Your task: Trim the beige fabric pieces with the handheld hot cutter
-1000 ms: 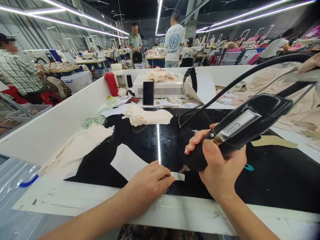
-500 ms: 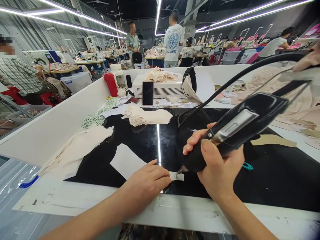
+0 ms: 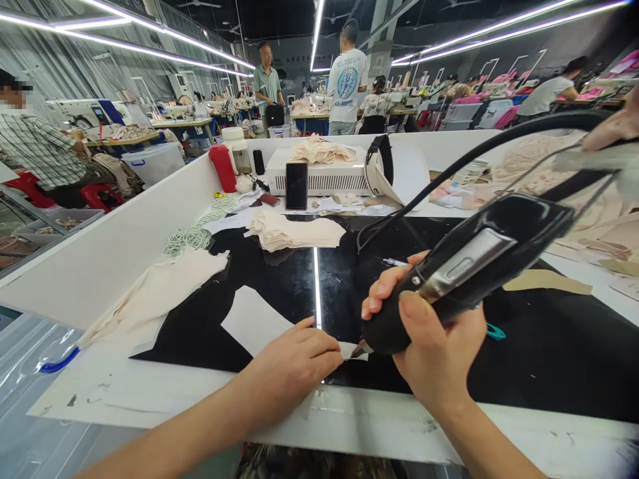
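My right hand is wrapped round a thick black corded hand tool with a silver lever plate and a narrow metal tip. The tip points down and left onto a small white strip, right beside my left fingertips. My left hand lies low on the black work surface, fingers together, pressing the strip's left end. Beyond that hand a larger white flat piece extends up and left; whether it joins the strip is hidden under my fingers.
Stacked cream fabric pieces lie ahead, with more cream fabric at left. Behind stand a phone, a white vented box and a red container. The tool's black cable arches across the right. At far right, another hand shows.
The tool and its tip have shifted slightly down and left along the strip, closer to my left fingers. My left hand has stayed nearly still.
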Demonstrator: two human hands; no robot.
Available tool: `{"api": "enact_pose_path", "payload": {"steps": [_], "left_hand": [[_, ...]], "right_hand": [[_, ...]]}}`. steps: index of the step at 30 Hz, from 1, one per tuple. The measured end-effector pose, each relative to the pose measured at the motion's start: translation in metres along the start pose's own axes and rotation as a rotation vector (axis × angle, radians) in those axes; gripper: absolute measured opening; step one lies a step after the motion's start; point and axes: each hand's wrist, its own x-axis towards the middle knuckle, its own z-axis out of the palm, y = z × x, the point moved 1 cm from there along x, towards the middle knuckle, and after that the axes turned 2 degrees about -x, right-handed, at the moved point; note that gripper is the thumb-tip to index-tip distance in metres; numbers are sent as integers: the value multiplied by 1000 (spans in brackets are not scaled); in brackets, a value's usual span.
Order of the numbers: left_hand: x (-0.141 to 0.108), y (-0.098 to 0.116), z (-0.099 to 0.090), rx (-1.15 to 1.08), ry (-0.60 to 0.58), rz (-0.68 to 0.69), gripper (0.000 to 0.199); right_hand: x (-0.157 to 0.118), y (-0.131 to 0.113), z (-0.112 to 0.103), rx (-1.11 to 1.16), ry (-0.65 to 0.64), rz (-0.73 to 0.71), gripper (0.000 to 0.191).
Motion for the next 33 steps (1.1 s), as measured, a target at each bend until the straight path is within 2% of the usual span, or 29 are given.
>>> {"api": "enact_pose_path", "payload": {"steps": [5, 14, 20, 24, 33], "left_hand": [[-3, -2, -1, -11, 7, 6, 28], [-2, 2, -7, 57, 33, 23, 28], [-10, 10, -5, 143, 90, -106, 36], [-13, 5, 1, 137, 113, -172, 27], [-15, 4, 0, 126, 59, -172, 26]], "right_hand": [[3, -3, -4, -26, 74, -19, 49], [1, 2, -6, -64, 4, -43, 43], [-3, -1, -5, -61, 20, -49, 47], [-7, -5, -5, -70, 24, -55, 46], [-14, -9, -5, -90, 54, -66, 44]]}}
